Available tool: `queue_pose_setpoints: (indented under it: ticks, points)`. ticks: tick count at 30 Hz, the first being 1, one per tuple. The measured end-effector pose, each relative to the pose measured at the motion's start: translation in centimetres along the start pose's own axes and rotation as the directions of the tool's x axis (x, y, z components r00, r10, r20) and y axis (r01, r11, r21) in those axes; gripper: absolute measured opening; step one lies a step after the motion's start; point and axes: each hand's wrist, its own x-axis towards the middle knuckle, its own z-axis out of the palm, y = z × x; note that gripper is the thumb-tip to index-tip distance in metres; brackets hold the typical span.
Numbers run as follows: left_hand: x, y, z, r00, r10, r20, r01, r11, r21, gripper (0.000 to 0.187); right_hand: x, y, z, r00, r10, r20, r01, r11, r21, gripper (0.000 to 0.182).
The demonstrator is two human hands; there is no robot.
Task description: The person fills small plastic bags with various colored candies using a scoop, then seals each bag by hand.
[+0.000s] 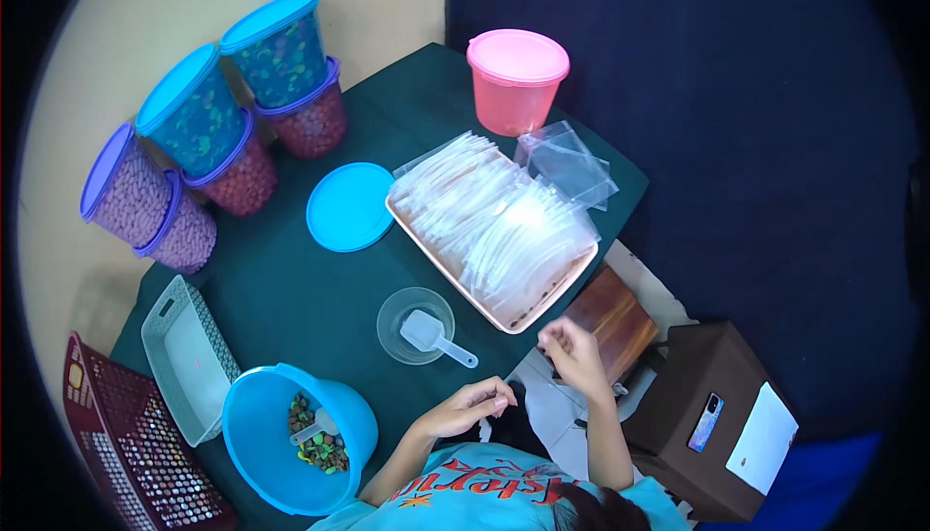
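Both hands hover at the bench's 5 o'clock edge — the right hand (573,349) pinches its fingers loosely at the near corner of the tray of clear bags (492,224), though whether it has hold of one I cannot tell, and the left hand (469,407) is curled, empty. Best lift a single bag by its corner, cleanly. The bags sit glossy and overlapped, the scoop (433,335) lying in its clear dish at 9 o'clock.

Green-clothed table (291,289) with stacked tubs (208,124), blue lid (349,206), bag tray (489,231), pink container (516,80).
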Motion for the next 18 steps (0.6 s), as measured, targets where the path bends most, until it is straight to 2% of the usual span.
queue_pose_setpoints:
  ticks: [2, 3, 4, 6, 7, 9, 11, 12, 14, 15, 17, 18]
  points:
    - [-0.2, 0.2, 0.1, 0.999, 0.024, -0.042, -0.025, 0.999, -0.02, 0.024, 3.3, -0.5, 1.0, 0.994, -0.053, -0.1, 0.039, 0.99, -0.136, 0.027]
    - [-0.3, 0.5, 0.2, 0.996, 0.03, -0.08, -0.031, 0.999, -0.007, 0.024, 4.9, -0.2, 1.3, 0.993, -0.028, -0.117, -0.001, 0.971, -0.24, 0.036]
    - [-0.4, 0.8, 0.3, 0.992, 0.04, -0.12, -0.039, 0.999, 0.009, 0.024, 6.2, 0.3, 1.5, 0.995, -0.037, -0.095, 0.013, 0.971, -0.238, 0.036]
    - [-0.6, 0.8, 0.5, 0.979, 0.074, -0.19, -0.068, 0.997, 0.039, 0.024, 8.4, 1.4, 1.6, 0.993, -0.063, -0.103, 0.016, 0.914, -0.406, 0.045]
    - [-0.6, 0.9, 0.6, 0.967, 0.103, -0.234, -0.089, 0.994, 0.071, 0.023, 9.1, 2.0, 1.6, 0.985, -0.139, -0.106, 0.082, 0.904, -0.421, 0.047]
    - [-0.7, 1.6, 1.2, 0.941, 0.132, -0.313, -0.117, 0.991, 0.067, 0.023, 9.6, 2.4, 1.0, 0.989, -0.137, -0.061, 0.105, 0.923, -0.369, 0.045]
    - [-0.5, 1.5, 1.6, 0.902, 0.159, -0.401, -0.13, 0.987, 0.098, 0.022, 9.9, 2.6, 0.2, 0.999, -0.042, -0.01, 0.038, 0.967, -0.253, 0.036]
    - [-0.2, 1.4, 1.9, 0.892, 0.165, -0.42, -0.137, 0.986, 0.098, 0.022, 9.9, 2.8, -0.4, 0.999, -0.048, 0.012, 0.049, 0.966, -0.254, 0.036]
    - [0.3, 1.5, 2.4, 0.849, 0.159, -0.505, -0.116, 0.987, 0.115, 0.022, 10.0, 2.6, -1.9, 1.0, -0.022, -0.012, 0.019, 0.977, -0.215, 0.032]
    - [0.6, 1.7, 2.8, 0.84, 0.192, -0.507, -0.142, 0.98, 0.137, 0.021, 9.6, 1.3, -3.1, 0.998, -0.061, -0.026, 0.052, 0.964, -0.261, 0.029]
    - [1.0, 2.0, 3.7, 0.814, 0.194, -0.547, -0.141, 0.98, 0.138, 0.021, 9.4, -0.2, -5.9, 0.993, -0.108, -0.039, 0.097, 0.969, -0.228, 0.024]
    - [1.2, 2.0, 4.1, 0.803, 0.195, -0.563, -0.139, 0.98, 0.141, 0.02, 9.8, 0.3, -7.4, 0.994, -0.112, -0.007, 0.11, 0.987, -0.117, 0.022]
